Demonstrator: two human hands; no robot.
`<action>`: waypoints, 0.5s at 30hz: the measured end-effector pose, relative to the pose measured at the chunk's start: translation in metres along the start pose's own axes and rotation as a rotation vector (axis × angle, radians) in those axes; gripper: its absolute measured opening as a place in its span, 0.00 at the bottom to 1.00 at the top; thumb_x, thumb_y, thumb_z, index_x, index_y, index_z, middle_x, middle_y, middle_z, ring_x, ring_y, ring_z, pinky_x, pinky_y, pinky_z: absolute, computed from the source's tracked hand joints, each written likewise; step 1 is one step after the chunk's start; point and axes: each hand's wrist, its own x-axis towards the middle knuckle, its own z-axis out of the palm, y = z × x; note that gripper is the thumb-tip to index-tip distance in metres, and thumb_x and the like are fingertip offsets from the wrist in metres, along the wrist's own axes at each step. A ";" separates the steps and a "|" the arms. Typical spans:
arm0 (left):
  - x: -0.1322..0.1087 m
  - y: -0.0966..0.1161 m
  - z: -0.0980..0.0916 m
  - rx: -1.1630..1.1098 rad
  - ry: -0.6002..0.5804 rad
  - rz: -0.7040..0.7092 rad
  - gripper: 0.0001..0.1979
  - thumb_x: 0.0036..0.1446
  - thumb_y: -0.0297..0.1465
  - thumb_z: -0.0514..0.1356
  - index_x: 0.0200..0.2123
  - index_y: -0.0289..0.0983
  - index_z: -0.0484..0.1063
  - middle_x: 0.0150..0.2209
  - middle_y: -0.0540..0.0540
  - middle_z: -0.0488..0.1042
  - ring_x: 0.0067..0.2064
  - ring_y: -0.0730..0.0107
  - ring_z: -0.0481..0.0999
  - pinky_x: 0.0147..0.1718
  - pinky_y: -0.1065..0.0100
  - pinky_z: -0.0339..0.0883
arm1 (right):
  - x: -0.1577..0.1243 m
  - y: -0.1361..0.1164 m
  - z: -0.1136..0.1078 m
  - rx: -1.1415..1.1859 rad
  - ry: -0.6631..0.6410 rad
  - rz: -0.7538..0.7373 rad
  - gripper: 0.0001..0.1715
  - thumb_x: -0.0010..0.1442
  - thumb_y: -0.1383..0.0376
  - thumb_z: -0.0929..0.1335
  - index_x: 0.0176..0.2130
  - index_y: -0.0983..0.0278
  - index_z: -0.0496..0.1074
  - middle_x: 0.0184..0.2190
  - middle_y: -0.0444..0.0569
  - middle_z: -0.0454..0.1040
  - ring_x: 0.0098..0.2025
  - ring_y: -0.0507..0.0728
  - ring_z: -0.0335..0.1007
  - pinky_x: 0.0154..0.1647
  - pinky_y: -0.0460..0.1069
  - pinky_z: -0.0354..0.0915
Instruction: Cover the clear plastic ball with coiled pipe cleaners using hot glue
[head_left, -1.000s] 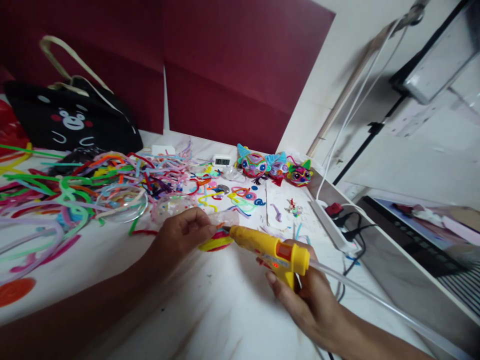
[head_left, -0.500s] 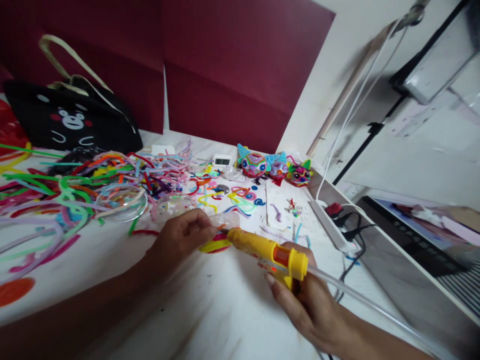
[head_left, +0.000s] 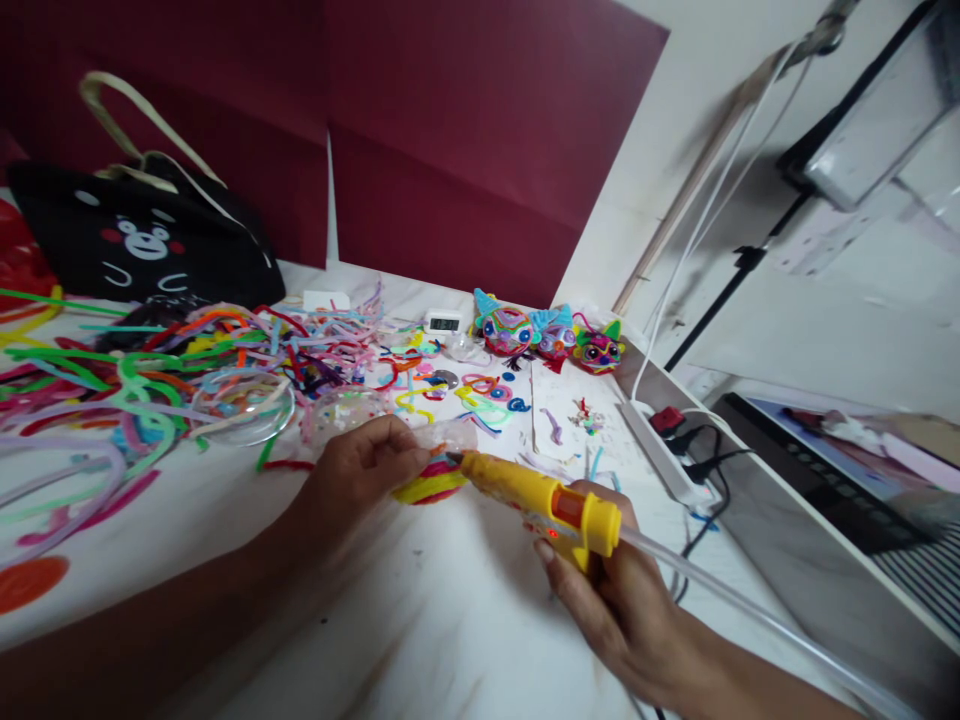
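Observation:
My left hand (head_left: 371,465) pinches a see-through rounded craft piece (head_left: 435,486) between thumb and fingers. Yellow, red and light blue strips, like pipe cleaners, cover its lower part; its upper part looks clear. My right hand (head_left: 619,570) is wrapped round the handle of a yellow glue gun (head_left: 517,480), whose small red light is lit. A long clear glue stick (head_left: 720,575) sticks out of the gun's back end. The dark nozzle tip points left at the strips, close to my left fingertips; whether it touches them I cannot tell.
Heaped pipe cleaners (head_left: 150,390) and a clear round dish (head_left: 247,410) lie on the left, before a black bag (head_left: 142,235). Behind my hands stand a small digital clock (head_left: 444,321) and colourful animal-face crafts (head_left: 510,330). A power strip (head_left: 667,455) with cords lies on the right.
The glue gun has shifted slightly right, and its nozzle tip now shows. My left hand and the craft piece have moved a little left and tilted slightly.

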 end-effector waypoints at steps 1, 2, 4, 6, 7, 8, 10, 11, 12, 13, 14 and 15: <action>0.000 0.001 0.000 -0.007 0.001 -0.007 0.13 0.44 0.38 0.68 0.22 0.38 0.69 0.21 0.55 0.66 0.25 0.74 0.62 0.25 0.71 0.55 | 0.000 0.001 0.000 -0.002 0.010 -0.011 0.19 0.70 0.66 0.63 0.59 0.55 0.59 0.40 0.49 0.67 0.35 0.57 0.68 0.32 0.50 0.68; 0.000 0.002 0.001 -0.017 0.005 -0.011 0.13 0.44 0.38 0.68 0.22 0.38 0.69 0.21 0.55 0.66 0.25 0.74 0.62 0.25 0.71 0.55 | 0.001 0.003 0.001 -0.006 0.018 -0.021 0.19 0.70 0.66 0.63 0.58 0.55 0.60 0.40 0.50 0.68 0.35 0.56 0.68 0.32 0.50 0.68; 0.000 0.003 0.002 -0.045 0.012 -0.019 0.13 0.43 0.38 0.68 0.22 0.38 0.69 0.20 0.55 0.66 0.25 0.74 0.62 0.24 0.71 0.55 | 0.001 0.005 0.001 -0.011 0.027 -0.036 0.18 0.70 0.65 0.64 0.58 0.56 0.61 0.40 0.50 0.69 0.35 0.56 0.68 0.33 0.50 0.69; 0.000 0.003 0.002 -0.069 0.018 -0.025 0.13 0.43 0.37 0.69 0.21 0.38 0.69 0.20 0.55 0.66 0.25 0.74 0.63 0.24 0.70 0.55 | 0.001 0.008 0.002 -0.013 0.038 -0.034 0.17 0.69 0.65 0.65 0.57 0.57 0.62 0.40 0.51 0.70 0.35 0.57 0.69 0.32 0.50 0.70; 0.000 0.003 0.002 -0.076 0.019 -0.026 0.12 0.44 0.37 0.69 0.21 0.38 0.69 0.20 0.55 0.66 0.25 0.74 0.63 0.25 0.70 0.55 | 0.001 0.009 0.002 -0.013 0.049 -0.033 0.17 0.69 0.64 0.65 0.57 0.58 0.62 0.41 0.51 0.71 0.35 0.57 0.70 0.32 0.50 0.70; 0.000 0.002 0.002 -0.080 0.018 -0.027 0.12 0.43 0.37 0.69 0.21 0.38 0.69 0.20 0.55 0.66 0.25 0.74 0.63 0.24 0.71 0.55 | 0.001 0.009 0.002 -0.012 0.065 -0.032 0.18 0.69 0.64 0.65 0.57 0.58 0.62 0.41 0.52 0.71 0.35 0.57 0.70 0.33 0.50 0.70; 0.001 0.001 0.001 -0.085 0.021 -0.024 0.13 0.43 0.37 0.69 0.21 0.38 0.69 0.20 0.55 0.66 0.24 0.74 0.62 0.24 0.71 0.54 | 0.000 0.011 0.003 -0.007 0.086 -0.033 0.18 0.69 0.63 0.65 0.57 0.58 0.62 0.42 0.53 0.71 0.37 0.58 0.71 0.34 0.51 0.71; 0.001 0.001 0.001 -0.088 0.026 -0.023 0.13 0.42 0.37 0.69 0.21 0.38 0.69 0.20 0.55 0.65 0.24 0.75 0.62 0.24 0.71 0.54 | 0.000 0.011 0.003 -0.005 0.090 -0.038 0.17 0.69 0.63 0.65 0.57 0.58 0.62 0.43 0.53 0.71 0.38 0.58 0.71 0.35 0.51 0.72; 0.001 0.001 0.001 -0.092 0.032 -0.024 0.13 0.41 0.37 0.69 0.20 0.38 0.69 0.20 0.55 0.65 0.24 0.75 0.61 0.24 0.71 0.54 | -0.001 0.012 0.003 -0.004 0.094 -0.041 0.17 0.69 0.64 0.65 0.57 0.58 0.62 0.43 0.53 0.71 0.39 0.59 0.72 0.36 0.52 0.72; 0.001 0.001 0.001 -0.096 0.037 -0.027 0.13 0.41 0.36 0.69 0.20 0.38 0.69 0.20 0.55 0.65 0.24 0.75 0.62 0.24 0.71 0.54 | -0.001 0.013 0.003 -0.006 0.092 -0.039 0.16 0.69 0.64 0.65 0.56 0.58 0.63 0.43 0.52 0.71 0.39 0.59 0.72 0.37 0.52 0.72; 0.002 0.001 0.001 -0.099 0.038 -0.031 0.13 0.41 0.36 0.69 0.21 0.38 0.69 0.20 0.55 0.66 0.24 0.75 0.62 0.24 0.71 0.55 | -0.002 0.013 0.003 -0.010 0.086 -0.032 0.16 0.69 0.64 0.65 0.56 0.58 0.63 0.42 0.52 0.71 0.40 0.59 0.72 0.37 0.52 0.72; 0.002 0.002 0.001 -0.102 0.038 -0.034 0.12 0.41 0.36 0.69 0.21 0.38 0.69 0.20 0.55 0.66 0.25 0.75 0.63 0.24 0.71 0.55 | -0.002 0.014 0.003 -0.014 0.080 -0.021 0.15 0.69 0.64 0.65 0.55 0.58 0.64 0.41 0.52 0.71 0.40 0.59 0.72 0.38 0.52 0.72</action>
